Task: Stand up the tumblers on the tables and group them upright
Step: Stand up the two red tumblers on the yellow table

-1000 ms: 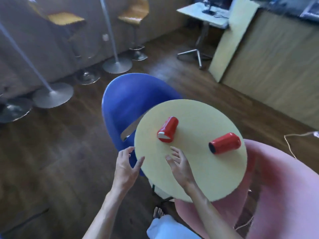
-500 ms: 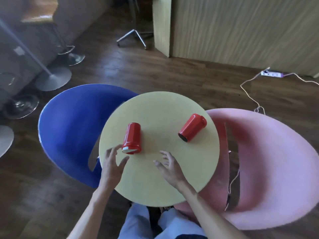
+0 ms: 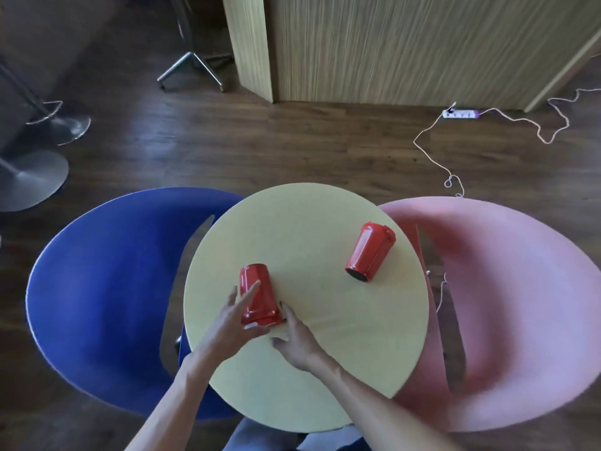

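Head view: near red tumbler (image 3: 259, 296) lies on round yellow table (image 3: 325, 369), left hand (image 3: 231, 323) fingers wrapped round it, right hand (image 3: 297, 341) fingers spread, fingertips touching its base. Second tumbler (image 3: 370, 252) lies apart, toward pink chair (image 3: 507, 304).

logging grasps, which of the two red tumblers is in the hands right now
The tumbler nearest the blue chair: left hand grips it. The tumbler by the pink chair lies untouched.

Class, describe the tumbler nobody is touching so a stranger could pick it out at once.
Find the round yellow table between a blue chair and a pink chair. Two red tumblers lie on it. The one meant, the right tumbler, lies on the pink chair's side, untouched; both hands are at the left tumbler.
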A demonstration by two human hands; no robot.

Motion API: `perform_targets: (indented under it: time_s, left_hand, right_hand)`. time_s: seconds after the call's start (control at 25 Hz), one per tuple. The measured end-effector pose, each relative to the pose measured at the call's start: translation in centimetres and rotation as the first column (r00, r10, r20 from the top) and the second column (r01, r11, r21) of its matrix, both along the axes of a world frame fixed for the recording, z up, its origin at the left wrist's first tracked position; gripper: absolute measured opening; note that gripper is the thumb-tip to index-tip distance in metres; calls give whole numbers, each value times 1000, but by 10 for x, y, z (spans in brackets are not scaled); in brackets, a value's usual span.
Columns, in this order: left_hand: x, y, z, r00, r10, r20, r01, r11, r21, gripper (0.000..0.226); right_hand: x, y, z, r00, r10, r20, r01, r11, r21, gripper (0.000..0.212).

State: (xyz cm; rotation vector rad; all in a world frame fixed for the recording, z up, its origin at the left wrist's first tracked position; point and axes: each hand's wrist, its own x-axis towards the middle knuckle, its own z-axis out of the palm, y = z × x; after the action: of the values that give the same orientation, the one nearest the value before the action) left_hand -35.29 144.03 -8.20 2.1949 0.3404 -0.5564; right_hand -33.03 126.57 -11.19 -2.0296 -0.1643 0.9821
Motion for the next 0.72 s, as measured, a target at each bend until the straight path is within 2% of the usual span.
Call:
perform_targets:
  time_s: [0.08,0.16,0.32,0.44,0.52,0.72]
  left_hand:
    - [4,5,-6,995,-98,3,98,995,-13,103]
    - [8,12,-6,994,-111,23,112,992,-59,96]
    - [31,27,12,1000,-11,0,11,986,-164,74]
    - [54,31,27,995,95,-19,-97,953,-286,57]
    - [68,30,34,984,176,-41,-180,938,-296,51]
    - [87,31,29,943,324,-72,-331,903,-274,61]
  right_hand:
    - [0,11,-2,997,-83,1,83,995,49,70]
    - [-2,16,-5,985,-169,27,166,983,80,65]
    - [4,15,0,921,-352,166,337,935,114,66]
    - [27,22,14,882,-416,221,387,907,164,48]
    - [46,31,20,870,-427,248,396,903,166,41]
    - [73,47,21,899,-388,204,368,921,130,50]
